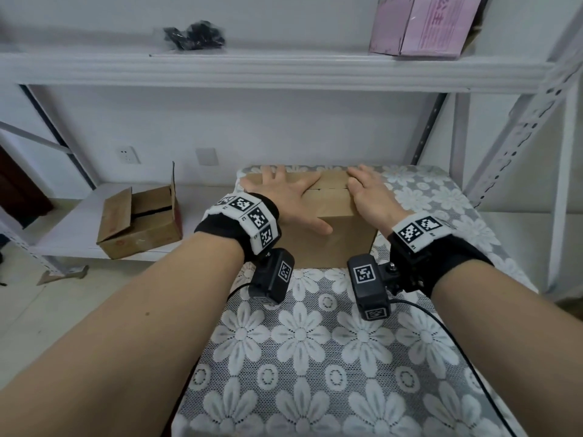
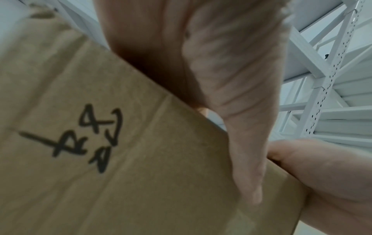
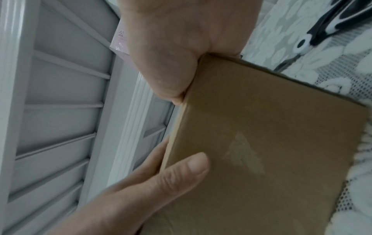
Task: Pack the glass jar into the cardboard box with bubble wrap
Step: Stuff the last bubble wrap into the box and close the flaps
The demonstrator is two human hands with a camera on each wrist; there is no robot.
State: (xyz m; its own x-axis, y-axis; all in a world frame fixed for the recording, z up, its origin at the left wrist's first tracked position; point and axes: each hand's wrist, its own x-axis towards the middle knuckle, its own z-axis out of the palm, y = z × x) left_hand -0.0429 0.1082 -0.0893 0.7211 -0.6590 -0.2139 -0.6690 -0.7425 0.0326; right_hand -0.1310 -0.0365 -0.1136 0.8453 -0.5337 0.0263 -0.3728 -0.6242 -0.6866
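Observation:
A brown cardboard box (image 1: 331, 244) stands at the far end of the table with its top flaps down and the seam showing between my hands. My left hand (image 1: 284, 197) lies spread flat on the left flap, with its thumb over the front edge. My right hand (image 1: 369, 193) presses flat on the right flap with straight fingers. In the left wrist view the box (image 2: 120, 159) bears black handwriting beside my left hand (image 2: 241, 111). The right wrist view shows my right hand (image 3: 181, 47) on the box (image 3: 271, 143). The glass jar and the bubble wrap are out of sight.
A lace flower cloth covers the table (image 1: 315, 342). A black-and-white handled tool (image 3: 322, 23) lies on it to the box's right. A second, open cardboard box (image 1: 138, 222) sits on the low shelf at left. A pink box (image 1: 426, 23) and a black bundle (image 1: 195, 36) rest on the upper shelf.

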